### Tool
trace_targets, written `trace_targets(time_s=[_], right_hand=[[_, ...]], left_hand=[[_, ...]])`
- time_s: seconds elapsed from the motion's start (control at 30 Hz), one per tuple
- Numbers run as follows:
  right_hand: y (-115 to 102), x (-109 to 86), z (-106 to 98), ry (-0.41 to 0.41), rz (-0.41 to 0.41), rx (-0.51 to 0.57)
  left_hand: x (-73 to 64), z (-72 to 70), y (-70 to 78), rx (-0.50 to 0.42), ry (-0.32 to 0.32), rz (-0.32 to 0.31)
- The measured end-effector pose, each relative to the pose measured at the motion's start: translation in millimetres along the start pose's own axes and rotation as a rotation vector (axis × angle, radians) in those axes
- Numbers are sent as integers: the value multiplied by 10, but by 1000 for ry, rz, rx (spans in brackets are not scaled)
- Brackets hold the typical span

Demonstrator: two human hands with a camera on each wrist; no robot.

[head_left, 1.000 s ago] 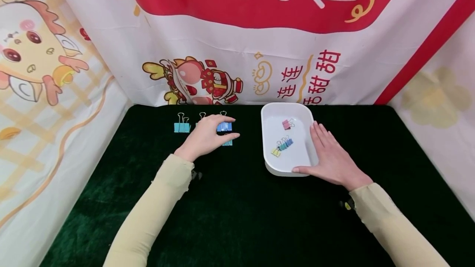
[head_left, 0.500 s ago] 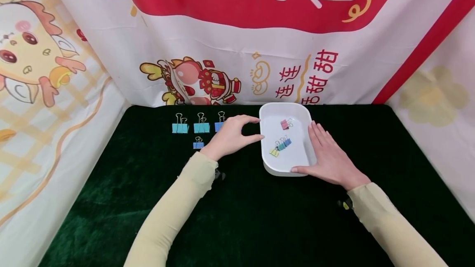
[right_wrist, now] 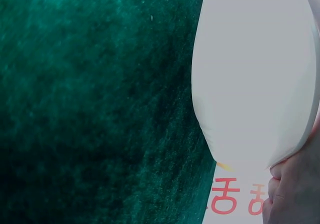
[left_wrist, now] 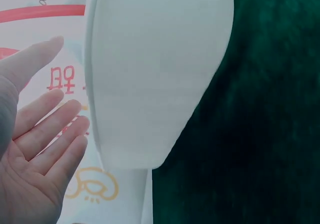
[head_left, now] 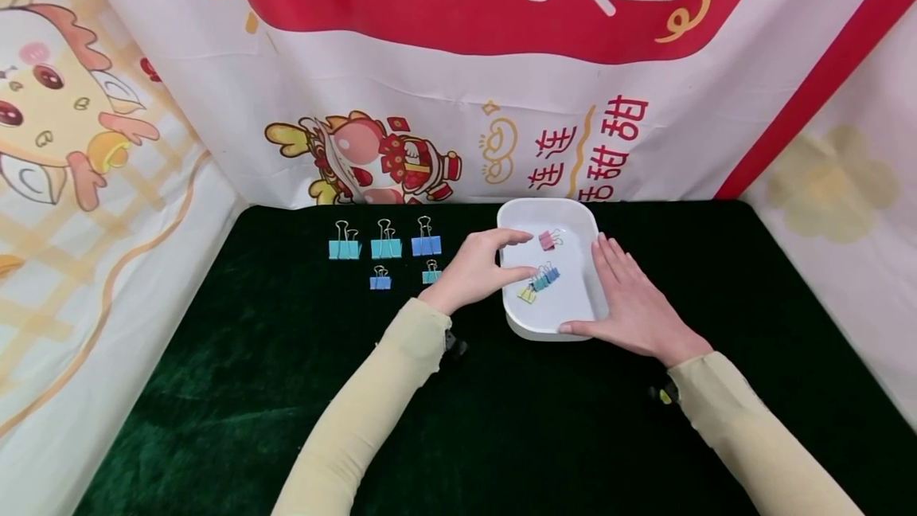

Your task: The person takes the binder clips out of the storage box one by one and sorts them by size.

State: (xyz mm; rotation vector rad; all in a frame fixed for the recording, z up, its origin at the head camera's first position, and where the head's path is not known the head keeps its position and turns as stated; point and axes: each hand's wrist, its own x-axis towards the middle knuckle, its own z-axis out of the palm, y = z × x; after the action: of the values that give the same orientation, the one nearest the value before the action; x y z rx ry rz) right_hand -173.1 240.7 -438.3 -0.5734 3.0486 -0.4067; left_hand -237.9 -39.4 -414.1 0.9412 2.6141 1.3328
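Note:
A white plastic box (head_left: 540, 333) stands on the table, with a pink binder clip (head_left: 550, 240), a blue one (head_left: 552, 272), a teal one (head_left: 540, 283) and a yellow one (head_left: 527, 295) lying inside. My left hand (head_left: 478, 267) reaches over the box's left rim, thumb and fingers spread apart with nothing between them. In the left wrist view that hand (left_wrist: 42, 149) shows loosely extended fingers beside the box wall (left_wrist: 155, 74). My right hand (head_left: 637, 305) rests against the box's right side, fingers straight, thumb at the near corner. The right wrist view shows only part of it (right_wrist: 295, 186).
Left of the box, two large teal binder clips (head_left: 344, 248) and a large blue clip (head_left: 426, 244) stand in a row. Before them are a small blue clip (head_left: 380, 282) and a small teal clip (head_left: 431, 276). A printed curtain (head_left: 401, 78) hangs behind the dark green tablecloth (head_left: 501, 428).
My left hand has moved right from the clips on the table to above the box, uncovering those clips. The right hand stays at the box, and the clips inside look unchanged.

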Motion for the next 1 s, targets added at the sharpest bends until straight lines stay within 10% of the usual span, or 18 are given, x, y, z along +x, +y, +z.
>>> trace_targets(time_s=[0.4, 1.0], right_hand=[[11, -1, 11, 22, -9, 5], [10, 3, 20, 15, 2, 10]], left_hand=[[385, 15, 157, -19, -6, 26], [983, 143, 173, -5, -80, -119]])
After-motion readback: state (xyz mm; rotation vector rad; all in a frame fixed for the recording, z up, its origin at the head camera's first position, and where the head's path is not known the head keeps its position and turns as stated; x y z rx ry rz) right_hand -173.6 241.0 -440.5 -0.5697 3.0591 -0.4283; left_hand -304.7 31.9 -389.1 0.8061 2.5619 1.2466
